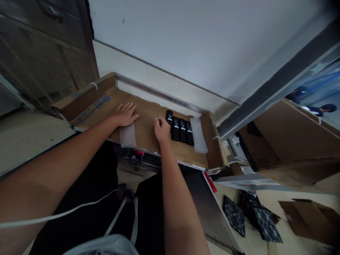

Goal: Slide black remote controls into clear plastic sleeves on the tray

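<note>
A flattened cardboard sheet (145,124) covers a small work surface against the wall. My left hand (125,114) lies flat on it, fingers spread, just above a clear plastic sleeve (128,135). My right hand (161,129) is curled, with the fingertips at the leftmost of several black remote-like devices (181,129) lined up side by side. A stack of clear plastic bags (198,135) lies to the right of the row.
The cardboard's flaps stand up at the left (85,95) and right (215,141). More cardboard boxes (292,141) sit at the right, dark patterned bags (252,216) lie on the floor, and a white strap (66,211) crosses my lap.
</note>
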Demonstrator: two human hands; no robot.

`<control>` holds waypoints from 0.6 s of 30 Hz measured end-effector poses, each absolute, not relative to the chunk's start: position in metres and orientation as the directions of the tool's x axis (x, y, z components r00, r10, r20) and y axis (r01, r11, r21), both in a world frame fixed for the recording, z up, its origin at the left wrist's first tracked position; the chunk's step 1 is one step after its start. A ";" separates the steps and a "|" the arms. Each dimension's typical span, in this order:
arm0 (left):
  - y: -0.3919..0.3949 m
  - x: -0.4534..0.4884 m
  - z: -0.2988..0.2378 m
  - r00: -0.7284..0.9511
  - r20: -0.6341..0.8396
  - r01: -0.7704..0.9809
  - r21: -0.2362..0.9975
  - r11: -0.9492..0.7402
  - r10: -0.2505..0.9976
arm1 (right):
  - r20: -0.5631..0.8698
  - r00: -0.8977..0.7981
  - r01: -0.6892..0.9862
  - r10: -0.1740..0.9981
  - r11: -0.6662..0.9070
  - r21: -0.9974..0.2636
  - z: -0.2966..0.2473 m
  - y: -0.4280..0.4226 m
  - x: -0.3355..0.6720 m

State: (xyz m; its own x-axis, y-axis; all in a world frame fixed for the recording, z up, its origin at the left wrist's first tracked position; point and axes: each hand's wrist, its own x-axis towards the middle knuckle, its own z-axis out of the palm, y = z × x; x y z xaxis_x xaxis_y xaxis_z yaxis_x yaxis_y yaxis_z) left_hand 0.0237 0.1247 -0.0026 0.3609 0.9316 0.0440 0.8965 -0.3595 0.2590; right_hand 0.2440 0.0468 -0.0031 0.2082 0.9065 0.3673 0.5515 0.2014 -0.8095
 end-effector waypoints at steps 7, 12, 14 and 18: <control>0.112 0.032 0.016 0.309 -0.015 0.938 0.170 -0.303 0.951 | 0.376 0.212 0.533 0.902 0.216 -0.818 -0.006 0.050 0.246; 0.088 0.036 0.007 0.333 0.051 0.927 0.164 -0.337 0.941 | 0.360 0.217 0.543 0.907 0.194 -0.817 -0.005 0.050 0.246; 0.080 0.037 0.005 0.333 0.097 0.923 0.172 -0.345 0.938 | 0.363 0.214 0.541 0.907 0.199 -0.817 -0.005 0.050 0.245; 0.063 0.042 0.004 0.315 0.036 0.930 0.188 -0.316 0.948 | 0.365 0.206 0.536 0.908 0.208 -0.818 -0.005 0.050 0.244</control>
